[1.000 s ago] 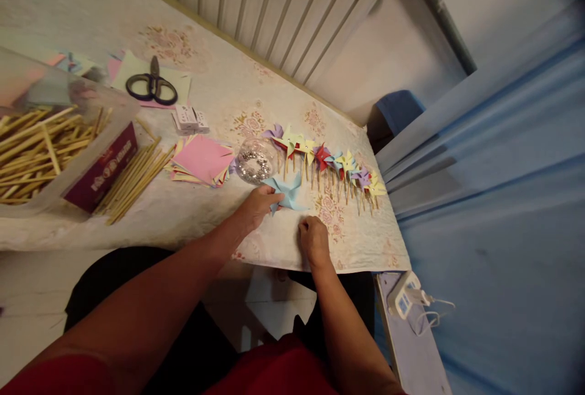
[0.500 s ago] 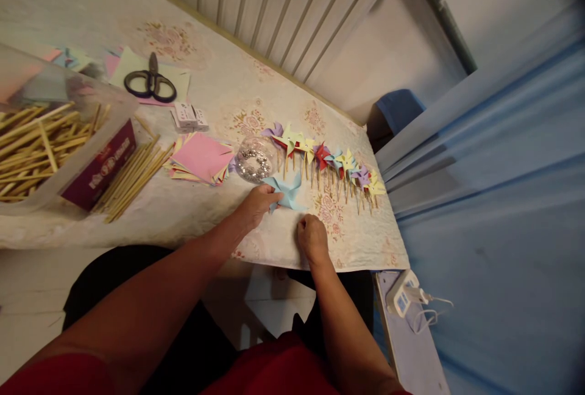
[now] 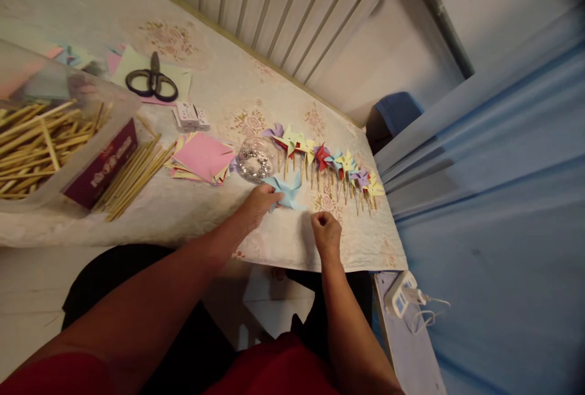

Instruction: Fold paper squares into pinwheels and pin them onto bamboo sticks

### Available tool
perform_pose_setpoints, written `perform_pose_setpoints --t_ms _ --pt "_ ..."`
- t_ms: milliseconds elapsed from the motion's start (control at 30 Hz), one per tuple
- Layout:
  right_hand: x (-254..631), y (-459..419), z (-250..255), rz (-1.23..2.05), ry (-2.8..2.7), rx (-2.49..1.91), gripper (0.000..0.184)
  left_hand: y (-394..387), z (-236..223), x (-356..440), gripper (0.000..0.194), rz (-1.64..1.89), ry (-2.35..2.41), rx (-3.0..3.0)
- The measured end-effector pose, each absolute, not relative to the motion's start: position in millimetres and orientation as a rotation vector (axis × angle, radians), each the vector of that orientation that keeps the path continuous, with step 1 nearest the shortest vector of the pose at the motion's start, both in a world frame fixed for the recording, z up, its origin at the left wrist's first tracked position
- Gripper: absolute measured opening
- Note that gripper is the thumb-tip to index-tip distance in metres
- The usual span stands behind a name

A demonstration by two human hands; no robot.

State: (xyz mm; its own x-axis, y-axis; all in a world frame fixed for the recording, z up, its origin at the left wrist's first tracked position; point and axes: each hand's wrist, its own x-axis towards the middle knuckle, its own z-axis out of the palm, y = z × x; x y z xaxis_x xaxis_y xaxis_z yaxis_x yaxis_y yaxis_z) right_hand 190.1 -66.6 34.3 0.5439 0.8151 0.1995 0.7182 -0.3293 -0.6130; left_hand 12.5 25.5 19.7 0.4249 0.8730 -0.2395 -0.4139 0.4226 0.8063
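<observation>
A light blue paper pinwheel [image 3: 289, 191] is pinched at its left side by my left hand [image 3: 258, 203], just above the tablecloth. My right hand [image 3: 327, 235] is closed to its right, apart from the pinwheel; whatever its fingertips hold, if anything, is too small to make out. Behind my left hand stands a round clear dish [image 3: 254, 162] with small shiny metal pieces. Finished-looking pinwheels on sticks [image 3: 322, 156] lie in a row beyond both hands, in yellow, red, blue and purple. A stack of coloured paper squares [image 3: 203, 157], pink on top, lies left of the dish.
On the left, a clear plastic box [image 3: 31, 200] holds many wooden sticks, with more sticks [image 3: 135, 180] beside it. Scissors [image 3: 152, 83] rest on paper sheets behind small white boxes [image 3: 190, 116]. A power strip [image 3: 402, 295] sits beyond the table's right edge, near a blue curtain [image 3: 484, 230].
My right hand has moved a little to the right, farther from the blue pinwheel, still closed. My left hand keeps its pinch on the pinwheel in nearly the same place.
</observation>
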Motion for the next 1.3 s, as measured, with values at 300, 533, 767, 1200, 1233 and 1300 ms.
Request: perform_pose_setpoints --t_ms 300,533,767,1200,1233,1300 --pt "136.1 -47.9 65.6 0.096 -1.539 -1.648 0.015 23.9 21.9 12.8 0.019 0.928 0.758 0.789" --pt "129.9 -35.3 48.0 0.138 -1.564 -1.715 0.014 23.6 21.2 13.6 0.024 0.929 0.764 0.828" --pt "132.5 -33.7 40.6 0.143 -1.516 -1.719 0.014 24.3 15.7 14.6 0.022 0.935 0.737 0.838" --pt "130.4 -35.3 39.9 0.167 -1.486 -1.709 0.014 23.5 18.1 14.2 0.023 0.919 0.759 0.84" --pt "130.3 -35.5 40.0 0.165 -1.484 -1.704 0.014 23.4 17.9 14.2 0.023 0.92 0.753 0.837" --pt "130.2 -35.8 40.3 0.165 -1.482 -1.705 0.014 23.2 17.6 14.3 0.023 0.924 0.75 0.828"
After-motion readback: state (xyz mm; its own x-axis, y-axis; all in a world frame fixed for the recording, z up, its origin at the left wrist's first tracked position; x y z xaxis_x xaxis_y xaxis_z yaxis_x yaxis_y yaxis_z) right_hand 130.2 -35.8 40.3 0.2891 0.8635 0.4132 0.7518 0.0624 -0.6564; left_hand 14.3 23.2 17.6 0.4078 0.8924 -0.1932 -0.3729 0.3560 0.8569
